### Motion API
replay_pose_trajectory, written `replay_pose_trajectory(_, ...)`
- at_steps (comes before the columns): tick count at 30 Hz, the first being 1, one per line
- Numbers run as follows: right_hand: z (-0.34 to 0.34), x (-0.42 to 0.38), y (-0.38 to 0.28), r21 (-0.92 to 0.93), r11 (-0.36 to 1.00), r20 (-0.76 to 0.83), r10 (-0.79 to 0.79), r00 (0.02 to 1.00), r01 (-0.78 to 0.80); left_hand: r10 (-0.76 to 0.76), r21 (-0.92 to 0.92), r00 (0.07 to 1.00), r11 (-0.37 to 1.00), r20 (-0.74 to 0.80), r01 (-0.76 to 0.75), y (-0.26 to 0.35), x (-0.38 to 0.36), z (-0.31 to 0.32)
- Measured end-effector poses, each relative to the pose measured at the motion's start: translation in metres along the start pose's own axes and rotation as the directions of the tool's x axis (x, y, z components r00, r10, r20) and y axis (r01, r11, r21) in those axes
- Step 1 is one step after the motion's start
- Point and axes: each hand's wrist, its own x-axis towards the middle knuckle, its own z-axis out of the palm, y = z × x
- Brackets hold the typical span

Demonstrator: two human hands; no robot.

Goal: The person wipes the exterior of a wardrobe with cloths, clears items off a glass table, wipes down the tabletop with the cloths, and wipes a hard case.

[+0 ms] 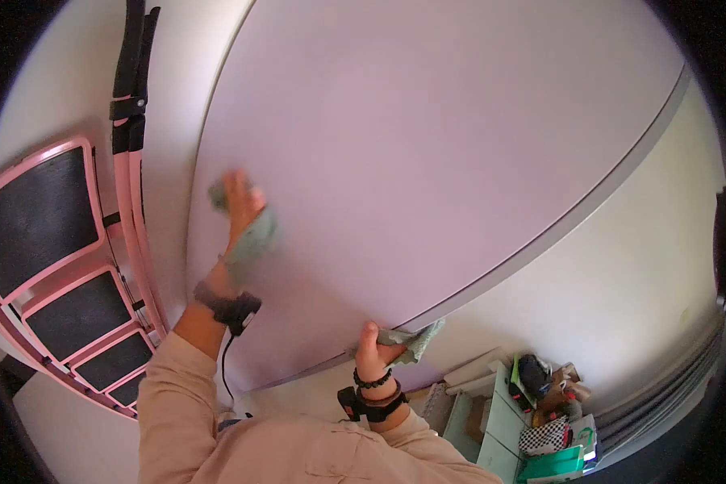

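My left hand (238, 202), somewhat blurred, lies against a large lilac panel (395, 161) near its left side. A pale green cloth (254, 235) is under that palm and shows on both sides of the fingers. At the panel's lower edge, my right hand (371, 352) grips another pale green cloth (418, 343), its thumb pointing up and the cloth hanging out to the right. Part of the right hand's fingers is hidden behind the thumb and cloth. Both wrists wear dark straps, and a black cable hangs from the left one.
A folded pink stepladder (97, 266) with black treads leans at the left, close to my left arm. Low at the right stands a pale green cabinet (500, 419), with bags, boxes and a green folder (552, 465) on it. A grey curtain (661, 403) hangs beyond.
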Motion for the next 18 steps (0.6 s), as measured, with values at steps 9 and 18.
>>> replay_pose_trajectory(9,-0.005,-0.008,0.028,0.005,0.975,0.046,-0.22,0.974,0.22,0.668,-0.35,0.713,0.733,0.211,-0.583,0.229,0.092,-0.015)
replay_pose_trajectory(18,-0.014,-0.01,0.053,-0.007,0.982,0.007,-0.188,0.982,0.188,0.412,-0.073,0.908,0.91,0.078,-0.407,0.125,0.177,-0.014)
